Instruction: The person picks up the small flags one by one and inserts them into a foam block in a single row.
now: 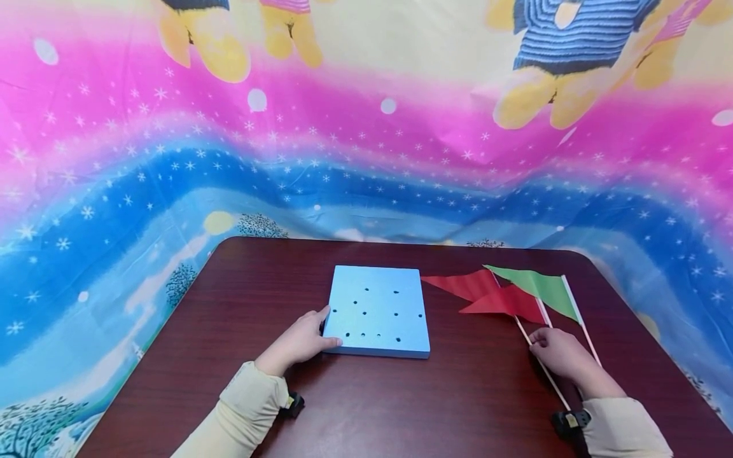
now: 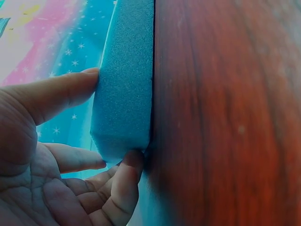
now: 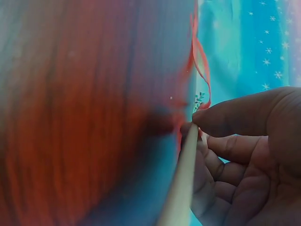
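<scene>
A light blue foam board (image 1: 379, 324) with several small holes lies flat on the table. My left hand (image 1: 300, 340) grips its near left corner, thumb on one face and fingertips at the edge in the left wrist view (image 2: 124, 89). To the right, two red flags (image 1: 466, 285) and a green flag (image 1: 544, 287) lie partly overlapping on thin sticks. Between thumb and forefinger, my right hand (image 1: 561, 353) pinches a pale wooden flag stick (image 3: 181, 188). Red cloth (image 3: 202, 61) shows just beyond those fingertips. Part of the sticks is hidden behind this hand.
The dark red wooden table (image 1: 378, 407) has rounded far corners. Behind it hangs a printed cloth (image 1: 372, 146) with snowflakes and cartoon figures, reaching the table's far and side edges. Each wrist carries a small black camera (image 1: 293, 405).
</scene>
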